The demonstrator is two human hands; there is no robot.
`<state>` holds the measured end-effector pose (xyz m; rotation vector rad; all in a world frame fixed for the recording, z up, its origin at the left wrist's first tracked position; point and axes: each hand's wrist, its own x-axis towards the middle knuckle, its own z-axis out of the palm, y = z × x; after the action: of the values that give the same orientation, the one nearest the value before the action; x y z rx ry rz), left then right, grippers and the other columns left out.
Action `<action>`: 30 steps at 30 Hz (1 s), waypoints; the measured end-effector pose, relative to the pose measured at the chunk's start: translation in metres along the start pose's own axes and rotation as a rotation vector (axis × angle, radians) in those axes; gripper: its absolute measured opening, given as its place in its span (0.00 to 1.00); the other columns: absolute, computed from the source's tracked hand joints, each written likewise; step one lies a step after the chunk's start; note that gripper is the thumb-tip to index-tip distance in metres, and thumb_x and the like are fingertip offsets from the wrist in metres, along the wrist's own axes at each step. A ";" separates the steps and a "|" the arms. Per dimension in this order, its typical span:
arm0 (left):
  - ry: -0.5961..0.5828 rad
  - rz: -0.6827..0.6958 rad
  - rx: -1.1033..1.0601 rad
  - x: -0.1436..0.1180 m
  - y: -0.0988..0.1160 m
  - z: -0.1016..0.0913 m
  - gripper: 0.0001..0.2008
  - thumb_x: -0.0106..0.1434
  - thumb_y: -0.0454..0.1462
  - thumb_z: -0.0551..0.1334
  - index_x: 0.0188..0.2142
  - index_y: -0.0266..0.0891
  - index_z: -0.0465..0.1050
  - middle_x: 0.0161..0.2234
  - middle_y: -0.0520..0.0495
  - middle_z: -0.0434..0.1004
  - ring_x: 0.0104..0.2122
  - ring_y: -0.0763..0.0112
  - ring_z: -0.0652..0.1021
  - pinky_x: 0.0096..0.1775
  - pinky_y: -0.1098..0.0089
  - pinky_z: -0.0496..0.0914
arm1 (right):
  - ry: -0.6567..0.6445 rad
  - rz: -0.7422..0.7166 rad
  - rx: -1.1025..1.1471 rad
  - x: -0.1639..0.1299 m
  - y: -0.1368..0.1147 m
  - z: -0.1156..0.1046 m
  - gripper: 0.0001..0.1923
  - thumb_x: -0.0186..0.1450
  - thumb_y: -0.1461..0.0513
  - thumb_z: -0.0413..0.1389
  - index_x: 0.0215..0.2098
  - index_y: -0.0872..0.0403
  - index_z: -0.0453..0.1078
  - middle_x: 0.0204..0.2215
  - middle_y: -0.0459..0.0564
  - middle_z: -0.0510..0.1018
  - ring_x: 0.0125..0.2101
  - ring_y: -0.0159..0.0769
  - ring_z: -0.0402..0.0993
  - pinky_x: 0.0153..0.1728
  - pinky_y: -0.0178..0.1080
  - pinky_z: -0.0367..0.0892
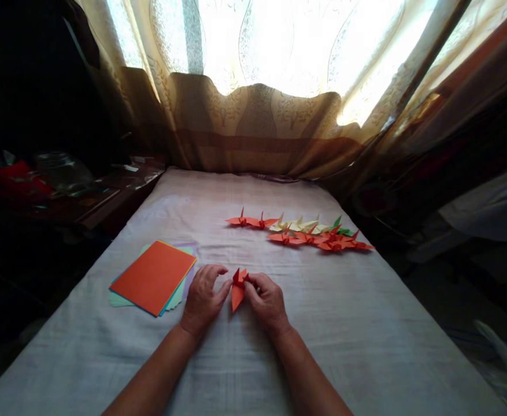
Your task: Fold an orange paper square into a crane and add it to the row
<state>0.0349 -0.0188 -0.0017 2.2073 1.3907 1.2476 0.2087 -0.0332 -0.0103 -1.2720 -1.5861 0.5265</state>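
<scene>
An orange paper crane [238, 289] is between my hands, low over the cloth-covered surface. My right hand [267, 299] pinches it at its right side, thumb and fingers closed on the paper. Just left of the crane, my left hand [207, 296] is open, its thumb and index finger apart; the thumb tip is close to the paper, and I cannot tell whether it touches. One wing of the crane points down toward me, and folded points stick up at its top.
Left of my hands lies a stack of coloured paper sheets [153, 277], orange on top. Finished cranes in orange [285, 238], cream [299, 225] and green [343, 230] stand in rows at back right. A dark side table with a glass jar [65, 173] borders the left; a curtain [253, 115] hangs behind.
</scene>
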 end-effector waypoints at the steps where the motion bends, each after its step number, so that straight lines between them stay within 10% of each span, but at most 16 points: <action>1: 0.008 0.024 0.011 -0.002 0.006 -0.001 0.05 0.66 0.38 0.59 0.41 0.42 0.72 0.37 0.46 0.77 0.39 0.63 0.76 0.45 0.62 0.70 | 0.034 -0.009 -0.025 -0.001 -0.001 0.000 0.08 0.64 0.64 0.53 0.35 0.52 0.76 0.29 0.47 0.79 0.27 0.32 0.73 0.31 0.33 0.69; 9: -0.226 0.006 0.077 -0.010 0.023 0.005 0.12 0.64 0.38 0.62 0.47 0.45 0.75 0.42 0.45 0.78 0.43 0.60 0.75 0.46 0.59 0.69 | 0.071 -0.015 -0.063 -0.012 -0.007 -0.002 0.09 0.66 0.62 0.53 0.39 0.51 0.76 0.33 0.49 0.81 0.31 0.34 0.76 0.34 0.34 0.71; 30: -0.200 -0.020 0.037 -0.002 0.017 0.008 0.05 0.64 0.38 0.62 0.39 0.44 0.75 0.37 0.47 0.80 0.39 0.62 0.76 0.44 0.61 0.67 | -0.044 -0.026 0.088 -0.004 -0.006 -0.005 0.11 0.65 0.64 0.53 0.39 0.49 0.78 0.32 0.48 0.81 0.34 0.35 0.78 0.37 0.36 0.74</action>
<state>0.0507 -0.0279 0.0025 2.2655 1.3630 0.9717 0.2100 -0.0401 -0.0050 -1.1802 -1.5961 0.6048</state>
